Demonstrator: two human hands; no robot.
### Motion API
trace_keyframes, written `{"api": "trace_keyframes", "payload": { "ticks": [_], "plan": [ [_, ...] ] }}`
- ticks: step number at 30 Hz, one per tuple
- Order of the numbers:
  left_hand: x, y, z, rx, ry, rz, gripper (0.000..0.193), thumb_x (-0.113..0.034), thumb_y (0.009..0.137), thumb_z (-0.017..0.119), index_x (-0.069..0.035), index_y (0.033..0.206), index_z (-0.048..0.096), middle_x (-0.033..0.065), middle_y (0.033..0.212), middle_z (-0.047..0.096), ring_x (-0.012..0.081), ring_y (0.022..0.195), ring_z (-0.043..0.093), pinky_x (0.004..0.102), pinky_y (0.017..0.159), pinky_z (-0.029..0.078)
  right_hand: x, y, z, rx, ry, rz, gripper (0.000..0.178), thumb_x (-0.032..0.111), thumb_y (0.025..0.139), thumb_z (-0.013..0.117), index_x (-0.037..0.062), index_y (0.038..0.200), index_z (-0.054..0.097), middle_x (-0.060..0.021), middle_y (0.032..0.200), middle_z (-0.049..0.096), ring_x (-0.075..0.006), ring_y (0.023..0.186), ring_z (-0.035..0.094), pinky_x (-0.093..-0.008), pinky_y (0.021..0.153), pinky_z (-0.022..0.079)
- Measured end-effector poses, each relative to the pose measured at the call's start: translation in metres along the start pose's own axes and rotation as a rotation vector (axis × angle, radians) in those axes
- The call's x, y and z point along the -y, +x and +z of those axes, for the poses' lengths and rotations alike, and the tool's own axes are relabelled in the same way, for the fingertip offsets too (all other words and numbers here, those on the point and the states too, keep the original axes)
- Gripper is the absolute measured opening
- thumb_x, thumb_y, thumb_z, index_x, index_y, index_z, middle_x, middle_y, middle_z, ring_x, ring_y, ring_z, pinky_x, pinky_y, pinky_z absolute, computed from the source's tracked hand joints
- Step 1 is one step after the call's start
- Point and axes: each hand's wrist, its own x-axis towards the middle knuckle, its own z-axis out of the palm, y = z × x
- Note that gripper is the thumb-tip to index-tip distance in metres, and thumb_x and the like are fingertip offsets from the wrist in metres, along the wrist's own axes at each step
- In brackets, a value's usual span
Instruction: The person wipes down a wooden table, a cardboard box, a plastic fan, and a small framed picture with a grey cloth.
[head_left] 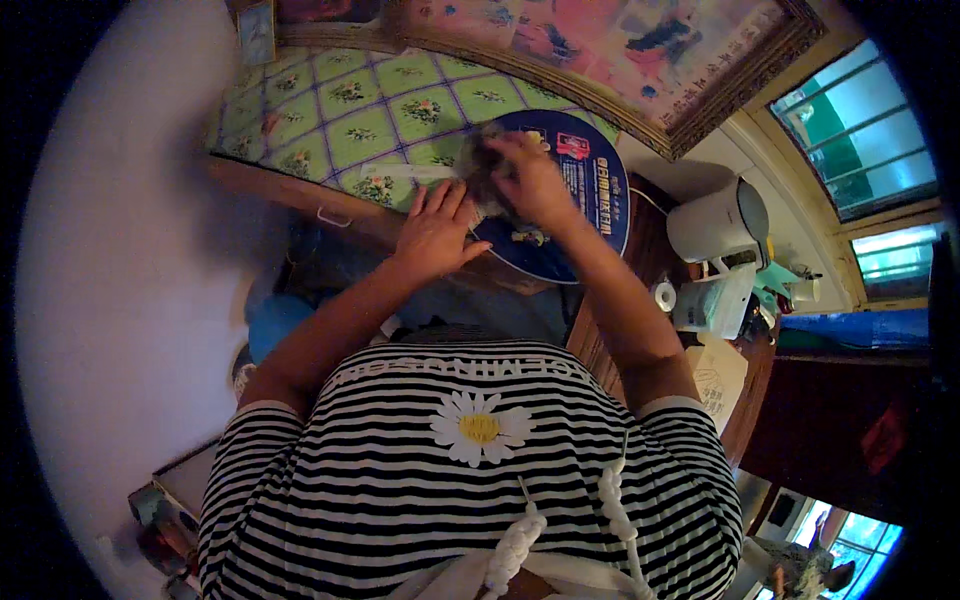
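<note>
My left hand [438, 235] lies palm down at the front edge of the cabinet top, its fingers stretched out and spread. Beside its fingertips is a thin white strip [405, 171]. My right hand [534, 182] is bent over the left part of a round, dark blue printed disc [608, 225]. Its fingers are curled round a greyish, blurred thing [482, 172] whose kind I cannot make out. The disc hangs partly over the front edge.
Green flowered cloth [345, 125] covers the cabinet top. Framed pictures [690, 100] lean at the back. To the right, a brown wooden surface holds a grey-white electric kettle [715, 222], a white roll [664, 295] and a plastic container [715, 305]. A drawer handle [333, 218] sticks out in front.
</note>
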Motion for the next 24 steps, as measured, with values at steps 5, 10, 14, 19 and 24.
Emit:
{"api": "trace_keyframes", "payload": {
  "ticks": [5, 10, 14, 19, 24],
  "plan": [
    [0.006, 0.0, -0.006, 0.023, -0.003, 0.017, 0.067, -0.045, 0.072, 0.061, -0.001, 0.121, 0.043, 0.0135, 0.13, 0.037, 0.0261, 0.124, 0.03, 0.0504, 0.102, 0.017, -0.008, 0.012, 0.027, 0.151, -0.506, -0.018, 0.036, 0.033, 0.075, 0.057, 0.0179, 0.108, 0.057, -0.0078, 0.103, 0.054, -0.0293, 0.091, 0.054, -0.0379, 0.077, 0.047],
    [0.009, -0.002, -0.003, 0.002, -0.042, 0.04, 0.07, -0.045, 0.071, 0.061, -0.002, 0.122, 0.041, 0.0133, 0.13, 0.037, 0.0261, 0.124, 0.03, 0.0506, 0.1, 0.022, -0.04, 0.038, 0.005, 0.158, -0.349, 0.157, 0.027, 0.022, 0.075, 0.059, 0.0161, 0.102, 0.06, -0.0106, 0.103, 0.055, -0.0305, 0.092, 0.054, -0.0383, 0.078, 0.046],
    [0.014, -0.004, 0.005, -0.056, -0.093, 0.063, 0.064, -0.045, 0.069, 0.062, -0.002, 0.114, 0.049, 0.016, 0.122, 0.042, 0.0307, 0.119, 0.035, 0.0466, 0.097, 0.029, 0.006, 0.052, 0.004, 0.399, 0.01, -0.297, 0.029, 0.012, 0.07, 0.064, 0.0134, 0.099, 0.061, -0.0131, 0.105, 0.055, -0.0315, 0.093, 0.054, -0.0382, 0.08, 0.045],
    [0.01, 0.001, -0.007, 0.058, -0.136, 0.032, 0.063, -0.047, 0.064, 0.063, 0.001, 0.104, 0.055, 0.0173, 0.113, 0.046, 0.0335, 0.114, 0.039, 0.0417, 0.097, 0.032, 0.003, 0.072, 0.035, 0.536, -0.107, -0.391, 0.029, 0.013, 0.069, 0.064, 0.0154, 0.098, 0.062, -0.0101, 0.107, 0.055, -0.0308, 0.094, 0.055, -0.0376, 0.08, 0.046],
    [0.014, -0.002, 0.003, -0.081, -0.11, 0.085, 0.081, -0.052, 0.061, 0.063, 0.005, 0.116, 0.044, 0.0186, 0.122, 0.042, 0.0333, 0.113, 0.041, 0.0406, 0.093, 0.035, 0.038, 0.095, 0.075, 0.604, -0.211, -0.382, 0.018, 0.017, 0.075, 0.056, 0.0168, 0.092, 0.062, -0.0059, 0.104, 0.057, -0.028, 0.093, 0.056, -0.0373, 0.078, 0.047]
  ]
}}
